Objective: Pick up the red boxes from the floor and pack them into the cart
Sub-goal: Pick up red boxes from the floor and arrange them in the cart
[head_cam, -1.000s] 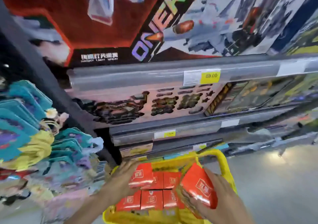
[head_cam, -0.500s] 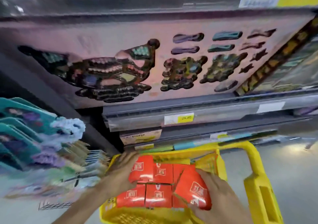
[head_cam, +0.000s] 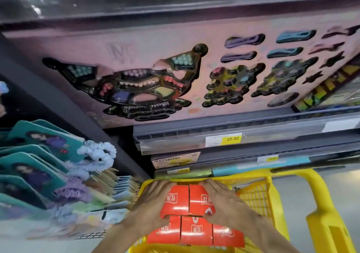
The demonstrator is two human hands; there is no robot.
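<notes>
While both hands [head_cam: 155, 204] clamp red boxes [head_cam: 196, 231] in cart [head_cam: 321, 223], fingers partly hidden.

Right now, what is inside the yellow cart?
The yellow cart holds red boxes: two side by side under the left hand and right hand, three nearer. Anything beneath them is covered.

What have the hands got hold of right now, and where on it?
The left hand and right hand clasp two side-by-side red boxes by their outer sides, over the boxes already in the yellow cart.
</notes>
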